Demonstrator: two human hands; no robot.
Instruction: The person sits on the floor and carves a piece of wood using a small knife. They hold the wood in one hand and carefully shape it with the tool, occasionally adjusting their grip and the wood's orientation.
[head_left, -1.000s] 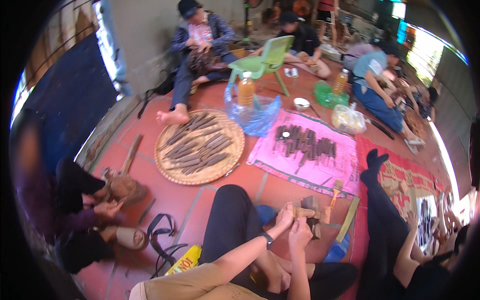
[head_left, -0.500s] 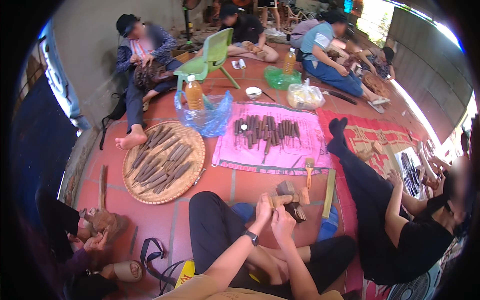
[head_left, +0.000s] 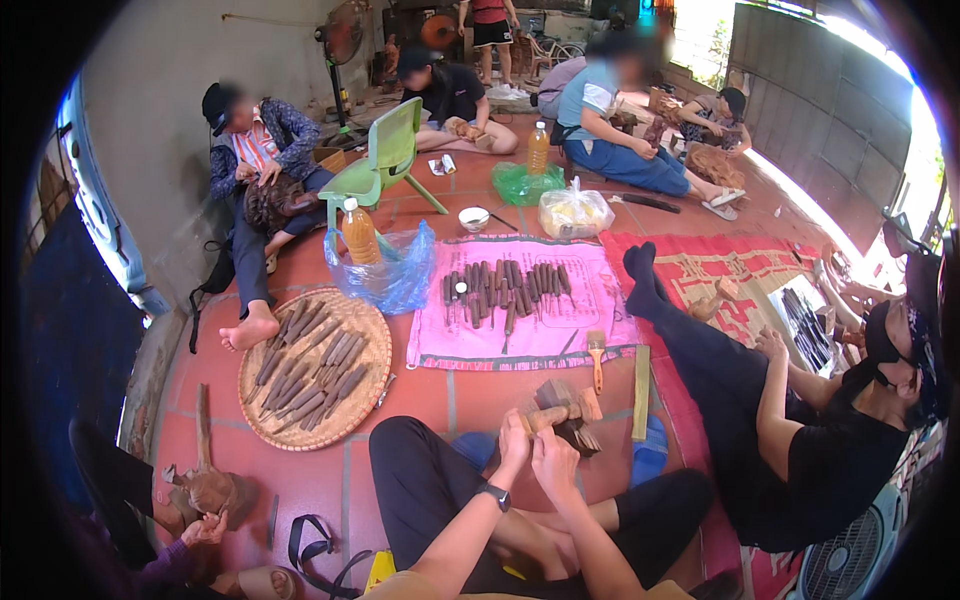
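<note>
My left hand is closed around a small light-brown piece of carved wood. Fingers curled, my right hand presses against the near end of the same piece. Whether a thin tool sits between the fingers is too small to make out. Just beyond my hands, dark wooden blocks rest on the tiles. A flat paintbrush lies past them, partly on a pink cloth. Rows of dark-handled carving tools cover the cloth's middle.
To the left, a round woven tray carries more dark-handled tools. A wooden strip and blue slippers lie at my right. Bottles in bags, a green chair and a fan stand around. Several people sit nearby, one close on my right.
The view has shifted, so the scene sits lower and further left in it. My hands still hold the wood piece together. The left neighbour's hand has drawn down from a wooden carving.
</note>
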